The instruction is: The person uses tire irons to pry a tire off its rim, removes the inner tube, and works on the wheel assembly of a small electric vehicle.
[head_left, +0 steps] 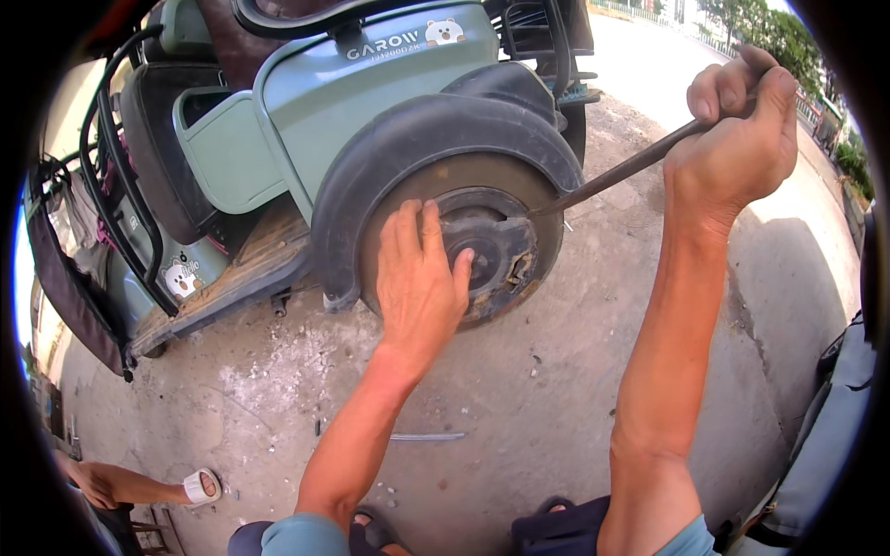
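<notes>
Bar [630, 167], slanting down-left from right hand [742, 153], tip at wheel [487, 259]

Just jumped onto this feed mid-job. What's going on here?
The person's right hand grips a long dark bar, whose far end meets the upper right part of a wheel on a green vehicle. The left hand lies on the wheel's left side, fingers extended. The wheel sits under its black fender, and its dark centre looks damaged. Someone else's white sandal shows at lower left.
</notes>
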{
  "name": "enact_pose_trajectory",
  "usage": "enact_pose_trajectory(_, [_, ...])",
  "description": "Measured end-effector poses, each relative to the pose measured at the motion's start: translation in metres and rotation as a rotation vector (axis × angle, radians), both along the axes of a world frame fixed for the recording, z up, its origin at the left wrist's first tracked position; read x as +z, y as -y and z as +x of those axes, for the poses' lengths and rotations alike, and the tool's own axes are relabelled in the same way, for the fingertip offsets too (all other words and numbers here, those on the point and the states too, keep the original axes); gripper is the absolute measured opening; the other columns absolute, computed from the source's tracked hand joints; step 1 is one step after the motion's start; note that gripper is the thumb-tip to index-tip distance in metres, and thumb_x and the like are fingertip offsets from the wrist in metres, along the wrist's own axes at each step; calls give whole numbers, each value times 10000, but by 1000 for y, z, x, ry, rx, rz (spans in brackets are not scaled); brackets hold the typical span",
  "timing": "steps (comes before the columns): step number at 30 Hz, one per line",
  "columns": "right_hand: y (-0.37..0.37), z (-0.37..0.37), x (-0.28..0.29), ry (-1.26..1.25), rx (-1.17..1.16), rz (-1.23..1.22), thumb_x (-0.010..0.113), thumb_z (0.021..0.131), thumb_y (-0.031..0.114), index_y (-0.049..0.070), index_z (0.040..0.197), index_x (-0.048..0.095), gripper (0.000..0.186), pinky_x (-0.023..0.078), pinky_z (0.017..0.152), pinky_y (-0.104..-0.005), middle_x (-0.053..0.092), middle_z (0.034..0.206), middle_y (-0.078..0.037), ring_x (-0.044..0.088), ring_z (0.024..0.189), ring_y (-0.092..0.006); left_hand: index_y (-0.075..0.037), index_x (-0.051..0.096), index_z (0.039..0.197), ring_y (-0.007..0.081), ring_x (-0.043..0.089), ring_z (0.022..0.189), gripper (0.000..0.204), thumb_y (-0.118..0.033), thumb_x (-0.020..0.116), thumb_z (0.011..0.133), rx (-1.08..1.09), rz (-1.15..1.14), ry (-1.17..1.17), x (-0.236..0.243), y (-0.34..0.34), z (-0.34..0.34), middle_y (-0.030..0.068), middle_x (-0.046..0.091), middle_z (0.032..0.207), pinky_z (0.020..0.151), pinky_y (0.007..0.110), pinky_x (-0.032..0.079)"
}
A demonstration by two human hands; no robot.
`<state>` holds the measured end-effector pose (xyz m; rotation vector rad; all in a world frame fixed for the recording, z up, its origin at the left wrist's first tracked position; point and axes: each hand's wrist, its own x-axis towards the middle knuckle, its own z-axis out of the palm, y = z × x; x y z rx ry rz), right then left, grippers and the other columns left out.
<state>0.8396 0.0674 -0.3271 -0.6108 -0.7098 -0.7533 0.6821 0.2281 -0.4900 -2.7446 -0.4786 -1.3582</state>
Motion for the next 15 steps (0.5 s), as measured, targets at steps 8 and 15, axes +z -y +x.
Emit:
enact_pose_trajectory(8, [-10, 4, -7, -14, 5, 61, 396, 1084, 214, -56, 996, 571, 333, 320, 508, -265, 383, 697, -27, 386, 588, -132, 78, 535, 1343, 363, 509, 1137, 600, -197, 749, 854, 147, 82, 9, -11, -3, 19, 203, 520, 1243, 951, 442, 438])
enact_pose_trajectory(15, [-17, 21, -20, 15, 85, 161, 454, 1087, 255, -36, 965, 599, 348, 329, 460, -262, 397, 627, -5, 382, 525, -103, 30, 609, 1144, 345, 522, 983, 341, -28, 630, 809, 88, 32, 121, -4, -15, 29, 176, 537, 1072, 877, 452, 438])
